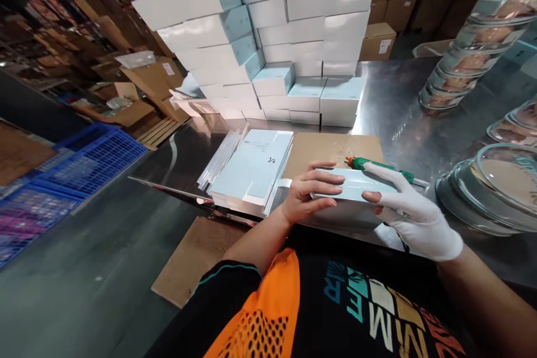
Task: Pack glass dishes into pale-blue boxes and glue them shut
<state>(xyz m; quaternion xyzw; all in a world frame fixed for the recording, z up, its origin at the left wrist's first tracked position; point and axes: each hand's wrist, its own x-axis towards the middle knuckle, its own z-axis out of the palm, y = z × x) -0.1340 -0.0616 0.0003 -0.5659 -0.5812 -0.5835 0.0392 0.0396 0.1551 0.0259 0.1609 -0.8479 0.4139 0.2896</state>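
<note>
A small box (356, 185) with a light blue top and pale sides lies close to my body at the table's front edge. My left hand (310, 190), bare, holds its left end, fingers reaching over the top and thumb along the front edge. Around the right end is my right hand (409, 210), in a white glove with some fingertips bare. Just behind the box, a green glue gun (358, 163) with an orange tip rests on a brown cardboard sheet (316, 148). The box's underside is hidden.
Left of the cardboard is a stack of flat light blue cartons (260, 162), beside clear plastic strips (222, 159). Boxes (302, 28) form a wall behind. Round glass containers (470, 196) stand at right. Blue crates (88, 162) are on the floor at left.
</note>
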